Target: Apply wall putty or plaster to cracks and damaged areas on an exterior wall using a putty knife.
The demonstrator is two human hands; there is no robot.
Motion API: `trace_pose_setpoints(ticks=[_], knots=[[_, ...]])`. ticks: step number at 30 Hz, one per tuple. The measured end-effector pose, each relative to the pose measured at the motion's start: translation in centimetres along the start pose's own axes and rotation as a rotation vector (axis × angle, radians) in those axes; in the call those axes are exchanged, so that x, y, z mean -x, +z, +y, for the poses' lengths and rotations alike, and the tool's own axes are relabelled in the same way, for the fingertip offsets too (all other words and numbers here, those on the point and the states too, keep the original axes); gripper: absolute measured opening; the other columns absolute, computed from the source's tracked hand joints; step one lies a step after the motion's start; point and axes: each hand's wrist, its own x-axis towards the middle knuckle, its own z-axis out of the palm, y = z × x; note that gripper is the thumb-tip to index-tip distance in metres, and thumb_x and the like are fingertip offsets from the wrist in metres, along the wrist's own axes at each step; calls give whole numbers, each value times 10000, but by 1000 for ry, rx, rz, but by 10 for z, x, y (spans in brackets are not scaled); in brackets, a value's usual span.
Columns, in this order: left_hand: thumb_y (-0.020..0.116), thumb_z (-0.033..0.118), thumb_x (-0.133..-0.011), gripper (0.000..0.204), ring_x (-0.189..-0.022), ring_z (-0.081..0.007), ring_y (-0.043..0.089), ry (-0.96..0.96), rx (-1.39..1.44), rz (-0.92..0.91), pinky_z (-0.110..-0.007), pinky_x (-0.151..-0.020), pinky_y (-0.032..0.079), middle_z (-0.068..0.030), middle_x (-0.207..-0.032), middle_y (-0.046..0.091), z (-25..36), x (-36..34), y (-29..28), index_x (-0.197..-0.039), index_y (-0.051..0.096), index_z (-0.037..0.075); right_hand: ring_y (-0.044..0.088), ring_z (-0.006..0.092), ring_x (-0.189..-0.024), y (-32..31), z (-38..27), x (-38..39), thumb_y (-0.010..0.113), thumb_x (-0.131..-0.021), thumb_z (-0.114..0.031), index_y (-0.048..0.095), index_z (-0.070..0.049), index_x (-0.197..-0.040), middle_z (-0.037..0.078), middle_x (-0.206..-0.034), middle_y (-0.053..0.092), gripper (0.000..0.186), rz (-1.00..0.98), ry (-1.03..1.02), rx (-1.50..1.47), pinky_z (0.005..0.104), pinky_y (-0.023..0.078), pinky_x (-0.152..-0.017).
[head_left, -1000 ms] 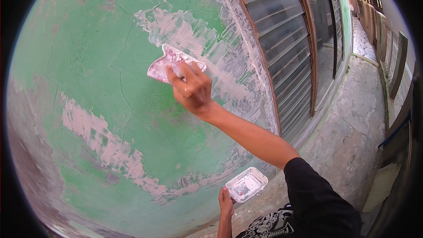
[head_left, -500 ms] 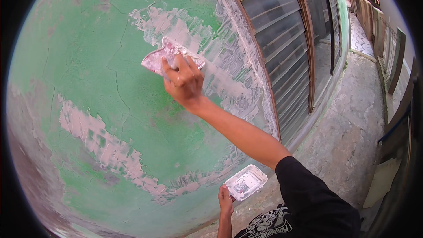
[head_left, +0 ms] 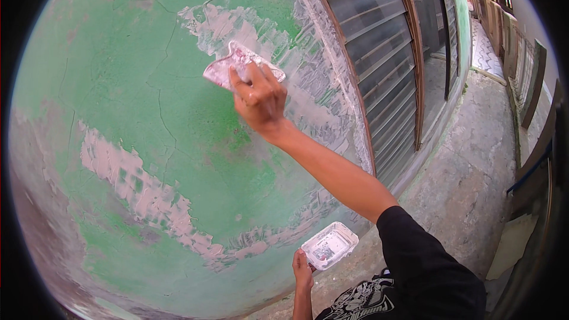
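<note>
My right hand (head_left: 261,98) is closed on a flat pinkish putty spreader (head_left: 223,72), its surface smeared with pale paste. The spreader is at the green wall (head_left: 195,172), over the lower-left side of a patch of pale putty (head_left: 228,24); whether its edge touches cannot be made out. Low in the picture, my left hand (head_left: 303,269) grips one corner of a shallow white plastic tray (head_left: 342,238). Paste coats the tray's inside. Another rough band of putty (head_left: 154,198) runs diagonally down the wall at lower left.
Right of the wall patch stands a louvred glass window (head_left: 379,53) in a brown frame (head_left: 409,18). A concrete walkway (head_left: 468,166) runs away along the building, with a fence (head_left: 504,29) on its far right. Thin cracks (head_left: 163,109) cross the green wall.
My right hand and the spreader have shifted to the right and slightly up across the wall. The left hand and tray have hardly moved.
</note>
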Motion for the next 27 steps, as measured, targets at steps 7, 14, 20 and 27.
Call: trace_pose_setpoints(ticks=[7, 14, 20, 27], knots=[[442, 362, -1016, 341, -896, -223, 667, -4, -16, -3, -376, -684, 606, -62, -1114, 605, -2, 1, -15, -1215, 517, 96, 550, 229, -716, -19, -27, -2, 659, -658, -2, 711, -61, -930, 54, -757, 512, 283, -91, -60, -97, 336, 471, -518], [437, 354, -1018, 332, -899, -216, 670, -10, -25, 7, -381, -689, 609, -59, -1116, 605, 1, 3, -15, -1202, 522, 91, 557, 231, -703, 19, -15, -53, 677, -648, -1, 710, -66, -895, 53, -748, 519, 257, 40, -77, 9, 349, 463, -483], [452, 388, -1010, 353, -767, -193, 693, 35, 22, 21, -324, -613, 595, -65, -1015, 650, 3, 2, -15, -1198, 516, 96, 550, 214, -684, 30, -39, -20, 711, -596, 3, 731, -108, -934, 34, -731, 502, 357, 9, -71, -89, 342, 437, -459], [436, 365, -1018, 377, -873, -204, 673, 45, 10, -23, -353, -691, 599, -70, -1104, 625, 21, 14, -17, -1236, 521, 69, 532, 213, -665, -49, -50, 9, 721, -644, -35, 727, -115, -996, 32, -751, 510, 361, -88, -5, -311, 326, 441, -526]])
